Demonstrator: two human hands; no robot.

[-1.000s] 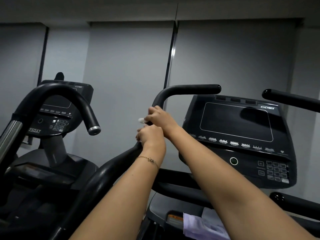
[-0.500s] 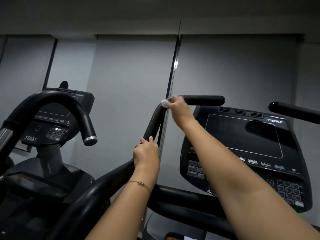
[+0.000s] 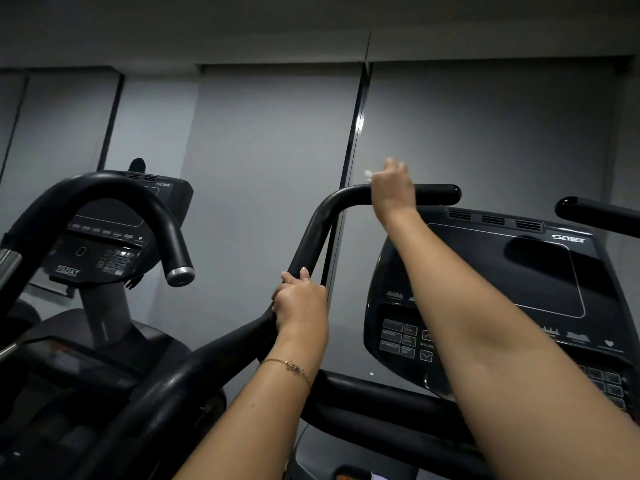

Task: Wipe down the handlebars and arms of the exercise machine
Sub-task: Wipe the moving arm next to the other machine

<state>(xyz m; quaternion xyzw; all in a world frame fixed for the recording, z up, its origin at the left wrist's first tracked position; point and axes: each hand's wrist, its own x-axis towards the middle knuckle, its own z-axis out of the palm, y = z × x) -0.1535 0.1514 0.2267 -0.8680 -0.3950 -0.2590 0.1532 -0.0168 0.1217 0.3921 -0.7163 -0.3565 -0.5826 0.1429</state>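
Note:
A black curved handlebar arm (image 3: pixel 313 233) rises from the lower left and bends into a horizontal grip (image 3: pixel 438 194) ending at the right. My left hand (image 3: pixel 300 303) grips the sloping part of this arm below the bend. My right hand (image 3: pixel 393 188) is wrapped over the horizontal grip just past the bend, holding a small white wipe (image 3: pixel 367 174) against it; only a corner of the wipe shows beside my fingers. The hand is slightly blurred.
The machine's black console (image 3: pixel 502 282) with a dark screen and buttons sits behind my right arm. A second black handle (image 3: pixel 595 216) pokes in from the right. Another machine with its console (image 3: pixel 104 233) and hooked handlebar (image 3: pixel 138 202) stands at the left. Grey wall panels lie behind.
My right hand slid with the wipe up the arm, round the bend and onto the horizontal grip. My left hand kept its hold lower on the arm. The view tilted upward.

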